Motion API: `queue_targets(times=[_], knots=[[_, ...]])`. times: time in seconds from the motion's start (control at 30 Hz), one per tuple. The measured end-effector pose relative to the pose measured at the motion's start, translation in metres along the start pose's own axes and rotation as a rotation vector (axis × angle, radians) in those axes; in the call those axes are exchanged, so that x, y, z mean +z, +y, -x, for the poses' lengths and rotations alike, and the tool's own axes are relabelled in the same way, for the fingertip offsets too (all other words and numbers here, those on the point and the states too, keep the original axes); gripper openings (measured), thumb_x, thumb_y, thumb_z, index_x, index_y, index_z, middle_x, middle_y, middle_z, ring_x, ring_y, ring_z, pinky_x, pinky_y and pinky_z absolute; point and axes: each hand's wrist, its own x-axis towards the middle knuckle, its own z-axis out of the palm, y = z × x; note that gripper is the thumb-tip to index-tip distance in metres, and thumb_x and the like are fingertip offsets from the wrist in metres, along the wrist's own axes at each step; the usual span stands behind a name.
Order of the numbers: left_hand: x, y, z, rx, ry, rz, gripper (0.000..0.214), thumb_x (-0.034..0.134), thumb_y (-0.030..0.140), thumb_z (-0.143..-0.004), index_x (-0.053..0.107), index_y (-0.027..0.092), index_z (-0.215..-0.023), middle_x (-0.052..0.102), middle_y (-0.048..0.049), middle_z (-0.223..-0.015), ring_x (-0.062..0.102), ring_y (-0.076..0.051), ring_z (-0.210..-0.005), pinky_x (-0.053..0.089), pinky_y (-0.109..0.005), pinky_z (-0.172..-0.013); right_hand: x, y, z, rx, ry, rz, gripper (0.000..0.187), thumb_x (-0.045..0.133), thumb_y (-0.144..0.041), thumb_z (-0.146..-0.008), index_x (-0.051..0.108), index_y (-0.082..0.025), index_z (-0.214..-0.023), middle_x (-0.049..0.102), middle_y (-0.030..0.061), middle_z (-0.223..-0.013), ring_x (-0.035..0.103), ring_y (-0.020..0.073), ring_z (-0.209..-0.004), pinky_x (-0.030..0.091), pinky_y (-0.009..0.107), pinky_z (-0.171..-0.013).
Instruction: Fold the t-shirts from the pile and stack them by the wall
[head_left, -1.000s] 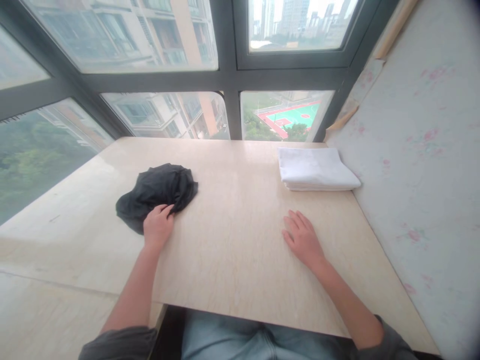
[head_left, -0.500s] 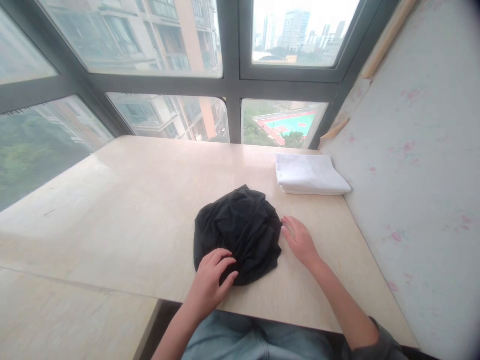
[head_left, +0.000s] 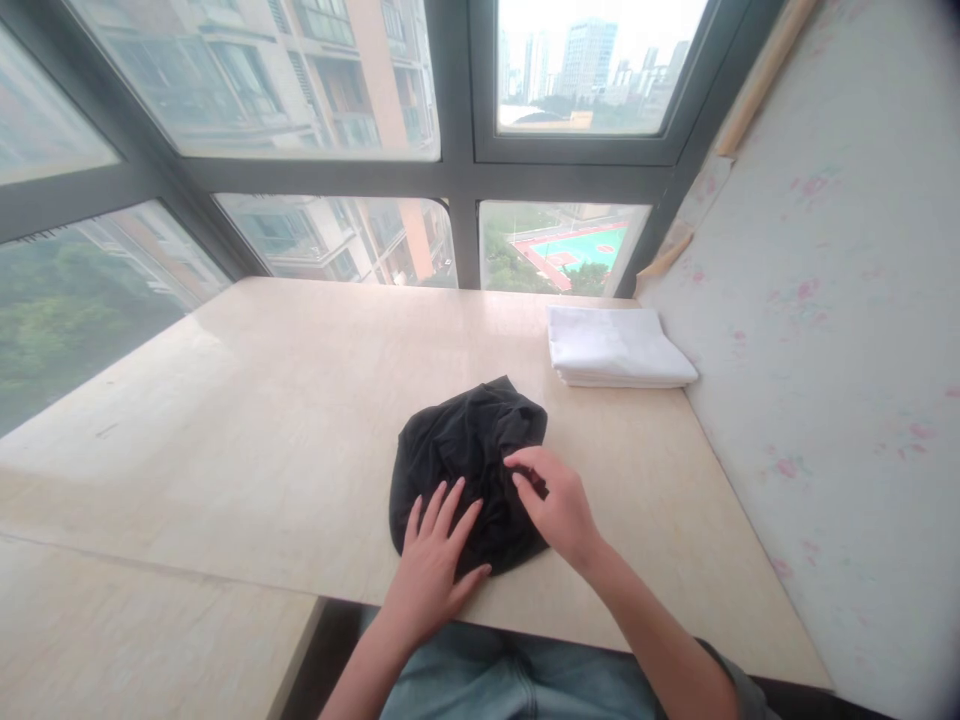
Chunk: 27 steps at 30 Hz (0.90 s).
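A crumpled black cloth garment [head_left: 442,455] lies in a loose heap on the pale tabletop; its exact kind cannot be made out. Flat on its near left part rests my left hand [head_left: 431,570], open with the fingers spread. My right hand [head_left: 555,500] is over the right side of the heap, thumb and forefinger curled together on a bit of the black fabric. The fingertips hide the gripped spot in part.
Folded white cloth [head_left: 619,345] lies at the back right, beside the flowered wall [head_left: 825,400]. Grey-framed windows [head_left: 461,180] rise behind the pale tabletop [head_left: 225,430]. The near edge of the tabletop runs just above my lap.
My right hand has moved left from the garment's right edge onto the heap, and that edge now lies further in. The fingers of my left hand have flattened and spread on the fabric.
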Motion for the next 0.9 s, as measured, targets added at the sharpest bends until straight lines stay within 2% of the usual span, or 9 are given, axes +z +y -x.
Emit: queue_targets(times=[0.13, 0.23, 0.37, 0.43, 0.53, 0.63, 0.7, 0.8, 0.9], knots=[[-0.002, -0.006, -0.002, -0.061, 0.085, 0.121, 0.051, 0.056, 0.040, -0.090, 0.051, 0.023, -0.138, 0.047, -0.0141, -0.150, 0.039, -0.034, -0.141, 0.029, -0.062, -0.115, 0.013, -0.032, 0.016, -0.165, -0.171, -0.099, 0.027, 0.050, -0.011, -0.092, 0.070, -0.023, -0.104, 0.072, 0.0053, -0.100, 0.064, 0.0186, -0.097, 0.053, 0.035, -0.089], [-0.009, 0.000, -0.010, -0.166, 0.226, 0.199, 0.046, 0.056, 0.031, -0.087, 0.053, 0.019, -0.131, 0.059, -0.0159, -0.134, 0.053, -0.033, -0.128, 0.037, -0.058, -0.110, 0.018, -0.041, 0.029, -0.163, -0.267, -0.145, 0.026, 0.053, -0.009, -0.090, 0.071, -0.024, -0.100, 0.073, 0.0035, -0.097, 0.065, 0.0176, -0.091, 0.054, 0.032, -0.084], [-0.016, 0.016, -0.024, -0.303, 0.265, 0.344, 0.032, 0.051, 0.021, -0.085, 0.057, 0.020, -0.116, 0.066, -0.0112, -0.110, 0.066, -0.026, -0.098, 0.054, -0.039, -0.080, 0.017, -0.041, 0.037, -0.113, -0.283, -0.168, 0.023, 0.056, -0.007, -0.088, 0.071, -0.023, -0.097, 0.074, 0.0020, -0.095, 0.066, 0.0168, -0.090, 0.054, 0.031, -0.085], [-0.017, 0.019, -0.029, -0.342, 0.238, 0.414, 0.018, 0.047, 0.021, -0.087, 0.060, 0.022, -0.099, 0.067, -0.0063, -0.092, 0.066, -0.022, -0.080, 0.052, -0.033, -0.067, 0.013, -0.038, 0.037, -0.106, -0.305, -0.174, 0.024, 0.056, -0.007, -0.088, 0.070, -0.023, -0.100, 0.073, 0.0030, -0.099, 0.067, 0.0166, -0.092, 0.054, 0.030, -0.086], [-0.016, 0.017, -0.036, -0.380, 0.255, 0.519, 0.016, 0.051, 0.029, -0.090, 0.064, 0.023, -0.096, 0.070, -0.0052, -0.089, 0.067, -0.021, -0.079, 0.052, -0.033, -0.070, 0.004, -0.028, 0.038, -0.099, -0.286, -0.174, 0.025, 0.053, -0.009, -0.090, 0.070, -0.022, -0.102, 0.073, 0.0042, -0.099, 0.068, 0.0163, -0.092, 0.056, 0.029, -0.085], [-0.018, 0.010, -0.039, -0.440, 0.252, 0.649, 0.022, 0.057, 0.040, -0.089, 0.067, 0.023, -0.100, 0.073, -0.0048, -0.093, 0.067, -0.021, -0.080, 0.053, -0.034, -0.075, -0.007, -0.012, 0.041, -0.059, -0.093, -0.063, 0.024, 0.051, -0.012, -0.091, 0.069, -0.023, -0.104, 0.071, 0.0060, -0.098, 0.068, 0.0184, -0.093, 0.058, 0.032, -0.085], [-0.020, 0.008, -0.039, -0.466, 0.239, 0.749, 0.023, 0.059, 0.043, -0.089, 0.067, 0.023, -0.098, 0.073, -0.0034, -0.091, 0.067, -0.020, -0.079, 0.053, -0.033, -0.074, -0.013, 0.001, 0.044, -0.048, -0.009, 0.072, 0.035, 0.051, -0.013, -0.089, 0.064, -0.023, -0.119, 0.067, 0.0100, -0.115, 0.064, 0.0226, -0.108, 0.055, 0.040, -0.095], [-0.022, 0.008, -0.037, -0.494, 0.228, 0.892, 0.023, 0.060, 0.044, -0.088, 0.065, 0.023, -0.097, 0.072, -0.0019, -0.090, 0.068, -0.019, -0.081, 0.053, -0.031, -0.076, -0.016, 0.016, 0.050, -0.041, -0.065, 0.225, 0.064, 0.054, -0.014, -0.083, 0.044, -0.022, -0.146, 0.051, 0.0140, -0.143, 0.049, 0.0281, -0.133, 0.044, 0.050, -0.111], [-0.024, 0.011, -0.037, -0.503, 0.209, 0.976, 0.026, 0.060, 0.046, -0.088, 0.064, 0.022, -0.096, 0.071, -0.0025, -0.091, 0.069, -0.020, -0.084, 0.054, -0.030, -0.077, -0.012, 0.024, 0.056, -0.010, -0.125, 0.230, 0.072, 0.057, -0.016, -0.080, 0.039, -0.022, -0.149, 0.052, 0.0143, -0.143, 0.050, 0.0289, -0.132, 0.045, 0.052, -0.109]])
